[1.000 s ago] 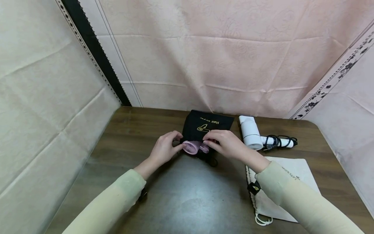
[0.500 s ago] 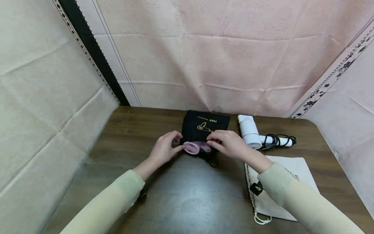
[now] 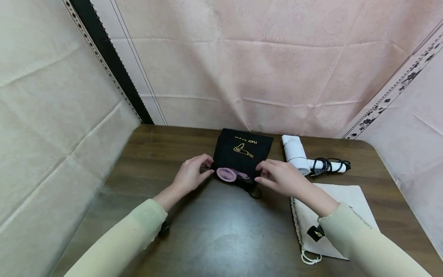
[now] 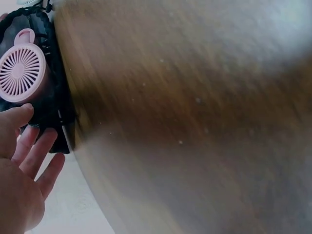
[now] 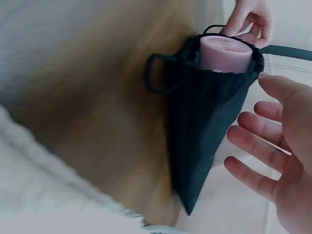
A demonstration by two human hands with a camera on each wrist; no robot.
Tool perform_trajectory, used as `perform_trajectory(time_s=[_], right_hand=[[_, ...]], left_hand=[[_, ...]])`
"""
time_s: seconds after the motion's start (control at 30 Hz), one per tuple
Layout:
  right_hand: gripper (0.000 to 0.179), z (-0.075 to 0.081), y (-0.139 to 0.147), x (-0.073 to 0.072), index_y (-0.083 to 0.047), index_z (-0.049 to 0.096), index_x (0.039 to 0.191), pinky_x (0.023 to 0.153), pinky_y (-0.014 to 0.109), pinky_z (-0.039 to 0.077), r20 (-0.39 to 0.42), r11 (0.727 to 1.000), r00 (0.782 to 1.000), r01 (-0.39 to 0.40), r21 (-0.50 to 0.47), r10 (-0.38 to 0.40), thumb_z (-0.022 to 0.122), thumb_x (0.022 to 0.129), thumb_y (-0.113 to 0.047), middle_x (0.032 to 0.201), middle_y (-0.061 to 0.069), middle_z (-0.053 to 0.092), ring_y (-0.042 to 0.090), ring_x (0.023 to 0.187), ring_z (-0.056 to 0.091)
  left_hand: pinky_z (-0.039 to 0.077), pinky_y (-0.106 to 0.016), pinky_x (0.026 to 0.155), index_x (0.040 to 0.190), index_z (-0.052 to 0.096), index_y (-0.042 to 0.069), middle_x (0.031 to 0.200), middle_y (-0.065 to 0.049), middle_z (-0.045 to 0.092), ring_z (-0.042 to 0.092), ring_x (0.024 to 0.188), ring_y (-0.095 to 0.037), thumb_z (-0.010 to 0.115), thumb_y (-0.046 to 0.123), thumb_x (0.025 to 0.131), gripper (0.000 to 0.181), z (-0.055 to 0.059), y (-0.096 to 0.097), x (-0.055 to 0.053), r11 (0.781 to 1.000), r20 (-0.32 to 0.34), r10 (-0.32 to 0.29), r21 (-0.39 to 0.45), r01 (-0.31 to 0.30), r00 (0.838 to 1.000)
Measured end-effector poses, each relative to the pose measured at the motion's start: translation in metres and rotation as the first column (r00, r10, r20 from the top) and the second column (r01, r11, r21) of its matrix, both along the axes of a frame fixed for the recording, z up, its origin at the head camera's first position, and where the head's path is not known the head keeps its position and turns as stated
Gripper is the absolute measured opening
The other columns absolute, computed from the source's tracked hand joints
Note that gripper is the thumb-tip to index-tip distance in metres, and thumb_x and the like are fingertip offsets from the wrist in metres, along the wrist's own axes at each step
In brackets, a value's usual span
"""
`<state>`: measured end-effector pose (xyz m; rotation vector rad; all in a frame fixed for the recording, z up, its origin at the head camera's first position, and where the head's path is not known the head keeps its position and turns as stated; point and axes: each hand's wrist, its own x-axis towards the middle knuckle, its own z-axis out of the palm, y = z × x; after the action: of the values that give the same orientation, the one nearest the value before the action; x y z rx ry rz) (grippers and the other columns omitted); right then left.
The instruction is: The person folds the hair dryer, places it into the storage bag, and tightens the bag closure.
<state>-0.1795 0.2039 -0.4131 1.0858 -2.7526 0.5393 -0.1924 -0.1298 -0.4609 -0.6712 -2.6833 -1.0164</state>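
A black drawstring bag [image 3: 238, 154] printed "Hair Dryer" in gold lies on the table, mouth toward me. Out of its mouth shows the round vented end of a pink hair dryer [image 3: 227, 174]; the rest is inside. My left hand [image 3: 192, 174] pinches the bag's left edge beside the dryer, with the thumb [image 4: 24, 113] on top. At the right edge is my right hand [image 3: 282, 177], its fingers [image 5: 261, 129] spread and loosely bent and the thumb tip right at the rim. Nothing is gripped in that hand.
A white hair dryer [image 3: 295, 156] with its black cord wound round the handle lies to the right of the bag. Nearer, a white drawstring pouch [image 3: 340, 196] lies partly under my right forearm. Pink and cream cloths hang behind and beside the wooden table [image 3: 173, 146].
My right hand has moved right, off the dryer's handle side to the bag's right edge. The bag's mouth covers more of the handle. My left hand has shifted slightly left.
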Motion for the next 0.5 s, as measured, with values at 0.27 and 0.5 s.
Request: perform_trajectory(time_s=[0.27,0.5], right_hand=[[0.021,-0.022,0.005,0.009,-0.013,0.076,0.098,0.057,0.027,0.051,0.030,0.996,0.999,-0.020,0.090,0.017,0.079,0.098,-0.034,0.083,-0.003,0.067,0.004,0.066,0.057],[0.021,-0.036,0.003,0.014,-0.014,0.075,0.092,0.056,0.030,0.050,0.020,0.989,0.999,-0.048,0.143,0.046,0.081,0.096,-0.034,0.081,-0.004,0.060,0.006,0.065,0.055]], left_hand=[[0.063,-0.045,0.088,0.111,0.069,0.009,0.107,-0.007,0.078,0.076,0.100,-0.024,0.089,0.015,0.089,0.031,-0.002,-0.005,0.002,0.998,0.059,0.054,-0.015,-0.053,0.997],[0.061,-0.048,0.083,0.112,0.069,0.012,0.105,-0.006,0.079,0.076,0.097,-0.024,0.091,0.023,0.087,0.034,-0.004,-0.005,0.003,0.990,0.076,0.110,-0.098,-0.102,0.991]])
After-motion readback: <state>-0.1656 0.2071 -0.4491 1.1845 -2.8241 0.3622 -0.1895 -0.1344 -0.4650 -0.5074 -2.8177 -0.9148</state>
